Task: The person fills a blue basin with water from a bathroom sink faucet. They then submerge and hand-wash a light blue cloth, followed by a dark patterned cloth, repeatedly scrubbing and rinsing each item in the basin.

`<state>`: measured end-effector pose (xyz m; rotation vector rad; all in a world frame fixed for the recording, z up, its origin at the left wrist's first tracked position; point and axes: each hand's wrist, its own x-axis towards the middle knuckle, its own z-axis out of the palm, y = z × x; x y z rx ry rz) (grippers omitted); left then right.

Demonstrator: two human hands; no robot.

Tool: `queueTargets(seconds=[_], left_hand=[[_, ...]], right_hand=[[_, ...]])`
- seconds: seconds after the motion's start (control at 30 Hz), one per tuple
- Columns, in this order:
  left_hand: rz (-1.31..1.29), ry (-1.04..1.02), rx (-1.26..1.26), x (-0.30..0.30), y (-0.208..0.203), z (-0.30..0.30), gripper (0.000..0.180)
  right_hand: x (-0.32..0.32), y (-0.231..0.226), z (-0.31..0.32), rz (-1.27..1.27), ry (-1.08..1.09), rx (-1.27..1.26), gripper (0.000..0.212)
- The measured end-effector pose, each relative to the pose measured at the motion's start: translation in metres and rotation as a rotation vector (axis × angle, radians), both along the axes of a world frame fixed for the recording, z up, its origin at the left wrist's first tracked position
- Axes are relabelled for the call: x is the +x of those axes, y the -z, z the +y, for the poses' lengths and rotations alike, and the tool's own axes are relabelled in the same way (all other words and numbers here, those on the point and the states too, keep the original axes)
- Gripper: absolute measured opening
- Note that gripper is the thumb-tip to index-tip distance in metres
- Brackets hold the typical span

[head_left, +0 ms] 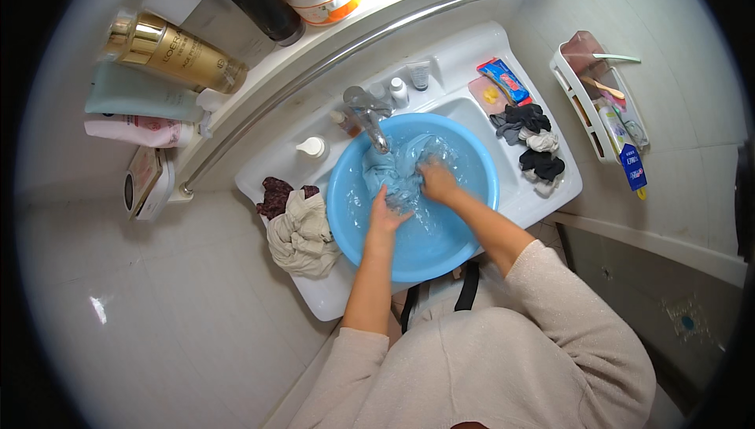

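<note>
Left hand [385, 213] wide, thumb splayed off to the right, fingertips at the near edge of the wet light-blue cloth [383, 169]; right hand [435, 181] narrow, fingers curled at the cloth's right side, grip hidden by splash, cannot tell if clenched. Cloth lies just beyond left hand and directly left of right hand, both about equally near. No clear long axis: bunched, roughly spread left to right. Location: far half of the blue plastic basin [429, 252], partly underwater, below the chrome faucet [370, 118]. Looks soaked, crumpled, paler than basin, with glossy folds and bubbles or splashes around it; garment type unclear. Beige knit bundle [301, 236] left of basin, small dark socks [543, 164] right, both on the white sink [515, 185].
</note>
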<state>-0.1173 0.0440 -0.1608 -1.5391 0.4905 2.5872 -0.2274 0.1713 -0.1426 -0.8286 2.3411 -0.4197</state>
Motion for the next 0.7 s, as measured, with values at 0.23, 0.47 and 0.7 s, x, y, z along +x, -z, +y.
queueTargets(seconds=[0.23, 0.47, 0.7], left_hand=[[-0.033, -0.185, 0.094, -0.010, -0.006, -0.011, 0.067], [0.478, 0.063, 0.273, -0.016, -0.035, -0.021, 0.038], [0.226, 0.158, -0.358, -0.030, -0.053, 0.007, 0.027]], right_hand=[[0.045, -0.055, -0.027, -0.176, 0.067, -0.550, 0.026], [0.069, -0.117, -0.023, 0.334, -0.139, -0.811, 0.019], [0.014, -0.038, -0.008, -0.164, 0.441, -0.525, 0.041]])
